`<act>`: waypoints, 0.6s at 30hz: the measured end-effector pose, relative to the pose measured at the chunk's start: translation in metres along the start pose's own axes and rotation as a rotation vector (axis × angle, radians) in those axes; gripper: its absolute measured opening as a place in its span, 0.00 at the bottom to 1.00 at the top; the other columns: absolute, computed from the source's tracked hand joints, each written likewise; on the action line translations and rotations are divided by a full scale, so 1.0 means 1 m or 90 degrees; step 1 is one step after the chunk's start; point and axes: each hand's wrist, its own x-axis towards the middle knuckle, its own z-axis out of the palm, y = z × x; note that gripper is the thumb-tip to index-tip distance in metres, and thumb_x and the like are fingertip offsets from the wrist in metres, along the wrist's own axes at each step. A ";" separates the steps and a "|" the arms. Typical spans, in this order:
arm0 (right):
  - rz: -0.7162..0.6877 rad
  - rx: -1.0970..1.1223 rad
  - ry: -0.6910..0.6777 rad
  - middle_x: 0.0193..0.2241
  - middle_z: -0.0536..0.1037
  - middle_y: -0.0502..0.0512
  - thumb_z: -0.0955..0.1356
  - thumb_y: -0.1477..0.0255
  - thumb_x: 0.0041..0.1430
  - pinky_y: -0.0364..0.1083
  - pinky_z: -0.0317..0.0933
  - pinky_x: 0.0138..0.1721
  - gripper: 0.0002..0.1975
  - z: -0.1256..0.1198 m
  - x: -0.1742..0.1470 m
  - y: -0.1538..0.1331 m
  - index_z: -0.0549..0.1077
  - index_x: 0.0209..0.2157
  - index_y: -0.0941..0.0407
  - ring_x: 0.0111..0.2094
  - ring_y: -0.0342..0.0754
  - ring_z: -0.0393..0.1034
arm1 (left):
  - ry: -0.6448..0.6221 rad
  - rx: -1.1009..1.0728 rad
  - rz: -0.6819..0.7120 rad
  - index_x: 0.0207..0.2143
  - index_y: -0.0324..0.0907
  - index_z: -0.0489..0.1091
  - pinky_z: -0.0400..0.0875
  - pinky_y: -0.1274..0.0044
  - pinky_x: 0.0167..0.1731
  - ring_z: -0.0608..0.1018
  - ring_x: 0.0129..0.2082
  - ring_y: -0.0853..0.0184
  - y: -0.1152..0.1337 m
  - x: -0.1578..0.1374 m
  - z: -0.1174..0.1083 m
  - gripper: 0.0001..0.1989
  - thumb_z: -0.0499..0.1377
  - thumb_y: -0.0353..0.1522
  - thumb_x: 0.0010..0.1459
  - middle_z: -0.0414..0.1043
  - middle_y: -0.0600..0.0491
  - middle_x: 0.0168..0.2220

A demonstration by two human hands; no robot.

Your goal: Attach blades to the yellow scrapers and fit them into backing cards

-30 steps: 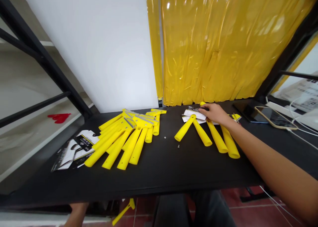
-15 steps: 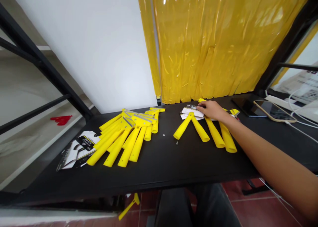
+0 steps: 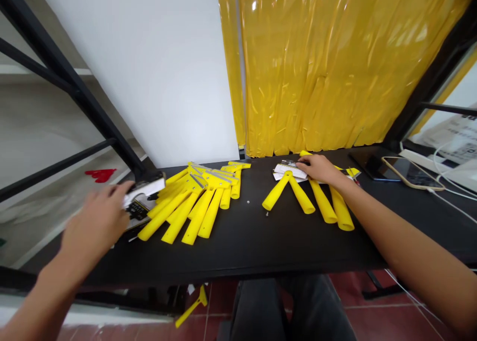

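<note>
My left hand [image 3: 97, 216] is closed on a folded white-and-black card [image 3: 149, 186], raised over the left end of the table. Below it lies another printed card [image 3: 137, 213], partly covered by my hand. Close by is a pile of yellow scrapers [image 3: 201, 214] with grey metal strips across their heads. My right hand [image 3: 316, 168] reaches to the back of the table, its fingers curled at the edge of white cards [image 3: 288, 171]; what they pinch is hidden. Two yellow scrapers [image 3: 275, 192] lie in a V before the cards. More yellow handles [image 3: 323, 202] lie under my right hand.
A small nut [image 3: 248, 202] and a screw [image 3: 267, 213] lie mid-table. To the right are a dark tablet [image 3: 367, 164], a phone [image 3: 412, 173] and white cables. A yellow strip curtain [image 3: 316, 72] hangs behind. One yellow scraper [image 3: 192, 306] is on the floor.
My left hand has come into view from the left and now holds a card lifted off the table. The right hand stays by the white cards. The view has shifted slightly.
</note>
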 end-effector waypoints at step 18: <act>-0.001 -0.016 0.000 0.42 0.84 0.60 0.65 0.60 0.66 0.49 0.65 0.38 0.17 -0.001 -0.005 -0.007 0.82 0.43 0.54 0.44 0.58 0.77 | 0.011 -0.637 -0.079 0.62 0.43 0.65 0.69 0.72 0.57 0.78 0.55 0.64 -0.001 0.016 0.037 0.35 0.63 0.51 0.58 0.75 0.48 0.59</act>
